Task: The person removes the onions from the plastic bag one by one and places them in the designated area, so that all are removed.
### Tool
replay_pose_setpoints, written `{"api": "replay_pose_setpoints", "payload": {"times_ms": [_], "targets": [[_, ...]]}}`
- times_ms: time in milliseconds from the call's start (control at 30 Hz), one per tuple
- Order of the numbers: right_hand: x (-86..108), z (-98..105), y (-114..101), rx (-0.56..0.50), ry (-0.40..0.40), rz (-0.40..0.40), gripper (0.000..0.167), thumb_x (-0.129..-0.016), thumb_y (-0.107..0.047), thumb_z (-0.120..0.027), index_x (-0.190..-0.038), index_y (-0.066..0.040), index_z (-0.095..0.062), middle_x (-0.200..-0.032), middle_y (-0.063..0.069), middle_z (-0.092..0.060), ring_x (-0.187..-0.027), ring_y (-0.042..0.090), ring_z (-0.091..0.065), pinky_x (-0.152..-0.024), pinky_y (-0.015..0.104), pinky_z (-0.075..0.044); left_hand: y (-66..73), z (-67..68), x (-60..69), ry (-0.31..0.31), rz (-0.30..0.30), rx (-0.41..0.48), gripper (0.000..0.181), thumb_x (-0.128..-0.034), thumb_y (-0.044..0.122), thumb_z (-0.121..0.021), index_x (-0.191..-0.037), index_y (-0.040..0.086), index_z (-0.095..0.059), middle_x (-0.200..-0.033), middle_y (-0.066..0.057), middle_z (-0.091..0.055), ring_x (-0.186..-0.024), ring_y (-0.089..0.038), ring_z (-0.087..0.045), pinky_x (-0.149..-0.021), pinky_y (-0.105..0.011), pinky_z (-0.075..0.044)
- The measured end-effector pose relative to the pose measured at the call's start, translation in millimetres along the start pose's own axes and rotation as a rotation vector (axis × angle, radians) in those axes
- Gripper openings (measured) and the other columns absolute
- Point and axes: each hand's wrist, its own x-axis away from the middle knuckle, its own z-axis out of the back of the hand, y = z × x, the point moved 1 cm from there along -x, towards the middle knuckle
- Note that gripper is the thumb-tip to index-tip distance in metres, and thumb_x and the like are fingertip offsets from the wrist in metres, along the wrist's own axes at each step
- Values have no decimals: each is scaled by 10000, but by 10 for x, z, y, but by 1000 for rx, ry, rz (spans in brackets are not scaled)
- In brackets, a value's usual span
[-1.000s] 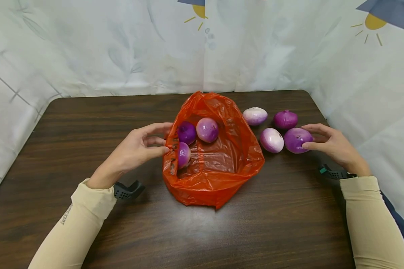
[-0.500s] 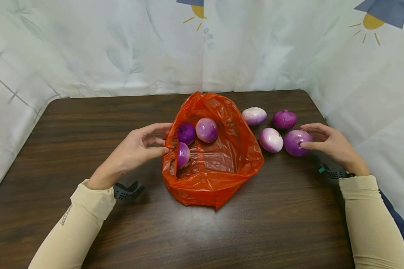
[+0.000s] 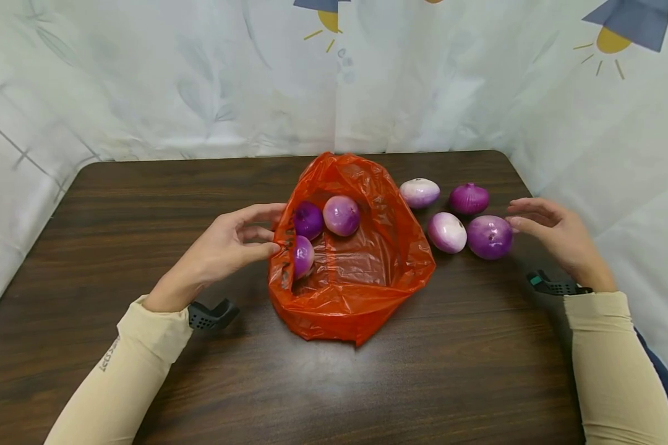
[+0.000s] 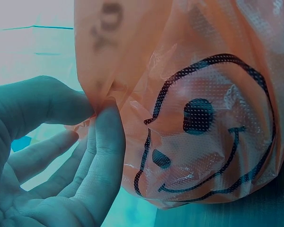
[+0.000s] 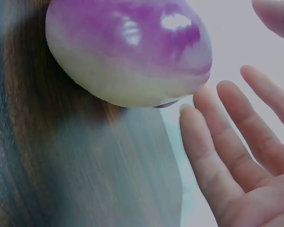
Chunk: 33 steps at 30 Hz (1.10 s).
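An orange-red plastic bag [image 3: 362,309] lies with its mouth wide, and three purple onions, one of them a round onion [image 3: 342,216], sit inside it. My left hand [image 3: 222,250] pinches the bag's left rim between thumb and finger; the left wrist view shows this pinch beside a printed smiling face [image 4: 199,142]. At the right, my right hand [image 3: 556,232] is just beside a large purple onion [image 3: 490,237], its fingers loosely extended. In the right wrist view that onion [image 5: 128,52] stands near the spread fingers [image 5: 199,146], with nothing gripped.
Close to the bag's right side lie a pale onion [image 3: 420,193], a white-and-purple onion [image 3: 447,232] and a dark purple onion [image 3: 469,199]. They rest on a dark wooden table [image 3: 145,191]. A white patterned curtain [image 3: 256,80] hangs behind the table's far edge.
My right hand has let go of the large purple onion and drawn slightly away to the right. The left hand and the bag stay as they were.
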Motion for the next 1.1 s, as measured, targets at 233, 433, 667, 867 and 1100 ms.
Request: {"api": "replay_pose_setpoints", "payload": {"times_ms": [233, 433, 667, 867, 1100], "targets": [[-5, -12, -45, -209, 1, 36, 379, -1017, -52, -628, -1385, 21, -577, -1192, -58, -738, -1030, 46, -744, -881, 128, -543, -12, 3, 3, -1, -1, 3, 618, -953, 76, -731, -1522, 157, -504, -1439, -123, -579, -1045, -88, -713, -844, -242, -609], [-14, -19, -80, -302, 18, 56, 362, -1007, -13, -626, -1358, 60, -579, -1164, -14, -744, -986, 90, -753, -858, 146, -569, -12, 9, 9, -2, -3, -2, 613, -960, 95, -729, -1525, 167, -502, -1451, -111, -576, -1058, -91, -711, -850, -242, -606], [-25, -50, -131, -345, 34, 98, 356, -987, 26, -636, -1331, 100, -584, -1156, 16, -742, -967, 125, -762, -855, 168, -589, -9, 16, 28, 1, 8, 5, 608, -962, 117, -733, -1522, 189, -506, -1447, -97, -580, -1068, -102, -708, -855, -242, -604], [3, -124, -254, -255, 71, 89, 366, -975, -8, -674, -1326, 75, -608, -1150, 1, -756, -978, 114, -759, -854, 154, -579, 11, 0, 22, -7, 11, 10, 602, -966, 140, -734, -1520, 212, -508, -1451, -75, -581, -1088, -126, -703, -865, -252, -605], [-3, -287, -455, -22, 66, 89, 377, -982, -90, -697, -1340, 9, -632, -1185, -17, -755, -1048, 42, -726, -839, 123, -548, 34, 7, 28, 2, 12, 4, 603, -966, 131, -731, -1521, 206, -510, -1452, -83, -576, -1079, -124, -703, -848, -247, -604]]}}
